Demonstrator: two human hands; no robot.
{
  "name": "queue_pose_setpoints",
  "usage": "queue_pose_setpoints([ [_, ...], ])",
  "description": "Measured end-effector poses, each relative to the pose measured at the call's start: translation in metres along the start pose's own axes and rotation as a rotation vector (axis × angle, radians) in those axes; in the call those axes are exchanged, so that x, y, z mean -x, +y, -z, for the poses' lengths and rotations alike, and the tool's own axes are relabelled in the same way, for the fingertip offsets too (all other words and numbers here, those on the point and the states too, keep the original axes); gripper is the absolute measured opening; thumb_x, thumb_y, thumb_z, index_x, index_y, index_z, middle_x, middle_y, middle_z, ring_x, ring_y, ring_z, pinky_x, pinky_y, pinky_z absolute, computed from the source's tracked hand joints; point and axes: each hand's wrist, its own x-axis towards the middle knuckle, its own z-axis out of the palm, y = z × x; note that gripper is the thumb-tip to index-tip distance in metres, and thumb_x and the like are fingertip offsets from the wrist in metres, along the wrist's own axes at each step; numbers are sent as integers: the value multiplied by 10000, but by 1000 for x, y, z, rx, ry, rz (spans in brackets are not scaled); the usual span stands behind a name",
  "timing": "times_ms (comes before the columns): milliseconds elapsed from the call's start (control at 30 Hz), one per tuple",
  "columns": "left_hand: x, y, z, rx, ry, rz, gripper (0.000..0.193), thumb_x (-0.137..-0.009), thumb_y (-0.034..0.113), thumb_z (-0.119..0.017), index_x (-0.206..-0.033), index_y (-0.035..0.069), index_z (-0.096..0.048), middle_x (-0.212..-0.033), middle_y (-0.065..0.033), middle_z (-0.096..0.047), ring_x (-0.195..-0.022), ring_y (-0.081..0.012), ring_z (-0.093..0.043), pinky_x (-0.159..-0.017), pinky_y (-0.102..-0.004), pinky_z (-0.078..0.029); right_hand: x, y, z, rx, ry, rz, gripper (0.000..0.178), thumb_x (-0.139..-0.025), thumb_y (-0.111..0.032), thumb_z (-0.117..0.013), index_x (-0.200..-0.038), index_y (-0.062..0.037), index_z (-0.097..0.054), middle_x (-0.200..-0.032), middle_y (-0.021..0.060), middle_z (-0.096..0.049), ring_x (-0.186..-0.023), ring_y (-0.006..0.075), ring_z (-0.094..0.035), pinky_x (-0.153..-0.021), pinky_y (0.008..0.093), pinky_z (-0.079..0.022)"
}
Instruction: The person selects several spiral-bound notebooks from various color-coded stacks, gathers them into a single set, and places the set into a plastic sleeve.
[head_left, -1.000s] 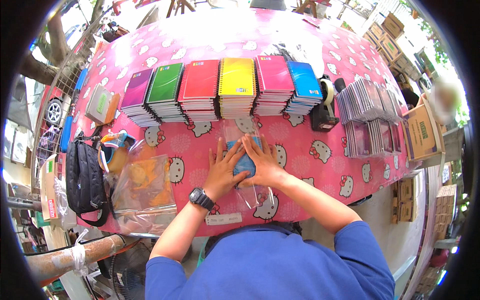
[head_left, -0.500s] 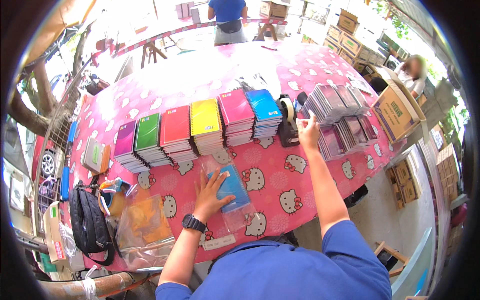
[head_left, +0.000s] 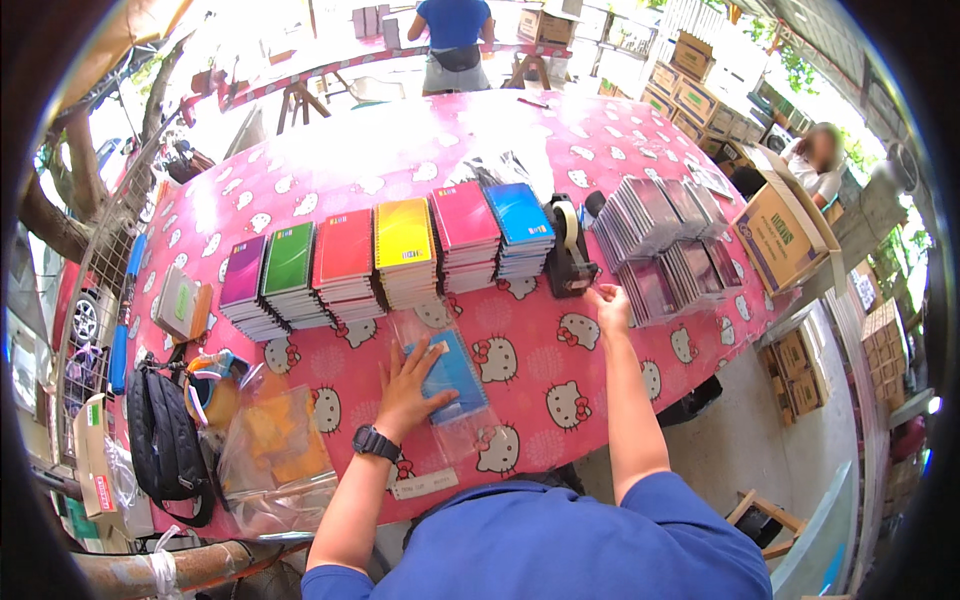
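Note:
My left hand point(head_left: 405, 388), with a black watch on its wrist, lies flat with fingers spread on a blue spiral notebook point(head_left: 458, 375). The notebook lies tilted on clear plastic wrap that sticks out beyond its near and far ends. At the near end of a black tape dispenser point(head_left: 568, 262), my right hand point(head_left: 612, 308) has its thumb and fingertips pinched together. Whatever is between those fingertips is too small to make out. Behind the blue notebook stand stacks of spiral notebooks, among them a yellow stack point(head_left: 404, 240) and a red one point(head_left: 345, 255).
Bundles of wrapped notebooks point(head_left: 650, 225) stand right of the dispenser. A black bag point(head_left: 168, 440) and clear plastic sleeves point(head_left: 285, 450) lie at the left on the pink patterned table point(head_left: 540, 360). Near the right edge is an open carton point(head_left: 785, 235); two other people are farther off.
My right hand has come down and toward me to the dispenser's near end, its fingers drawing together. The left hand stays flat on the blue notebook. The whole view has shifted slightly.

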Motion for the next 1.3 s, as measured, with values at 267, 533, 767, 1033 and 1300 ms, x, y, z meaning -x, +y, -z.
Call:
queue_pose_setpoints([
  [267, 2, -10, 0, 33, 2, 37, 810, -671, 474, -708, -1375, 282, -358, -1491, 15, -222, -1380, -377, -28, -1045, -637, -69, 81, -98, -83, -353, -987, -515, 363, -715, -129, -748, -978, 1, -534, -806, 88, -643, -570, 106, -530, -492, 230, -386],
  [533, -1, -5, 0, 66, 2, 56, 813, -654, 465, -724, -1367, 277, -383, -1484, 24, -240, -1382, -372, -36, -1038, -651, -54, 158, -143, -118, 912, -1004, 255, 608, -566, -500, -775, -923, -21, -660, -911, 151, -667, -887, 287, -645, -772, 365, -515],
  [767, -7, -13, -10, 149, 317, -11, 719, -749, 348, -675, -1374, 162, -372, -1460, -75, -280, -1374, -327, -129, -1086, -530, -104, 127, -129, -62, 922, -1171, 42, 495, -644, -402, -765, -929, -21, -629, -830, 119, -667, -769, 199, -648, -701, 330, -507],
  [1033, 49, -24, -51, 838, 273, 240, 574, -786, -36, -482, -1346, 2, -362, -1265, -149, -475, -1021, -196, -536, -788, -272, -480, 182, -40, -34, -239, -1067, -163, 533, -814, 97, -468, -1326, -40, -407, -1029, 91, -601, -918, 140, -572, -818, 249, -448],
  [1300, 50, 19, -1, 414, 271, 157, 766, -578, 81, -804, -1229, 2, -408, -1205, -109, -454, -1142, -215, -445, -954, -339, -405, 172, -98, -35, -341, -1100, 40, 725, -685, 30, -691, -1329, -71, -375, -1130, 32, -504, -1084, 142, -465, -948, 288, -375],
])
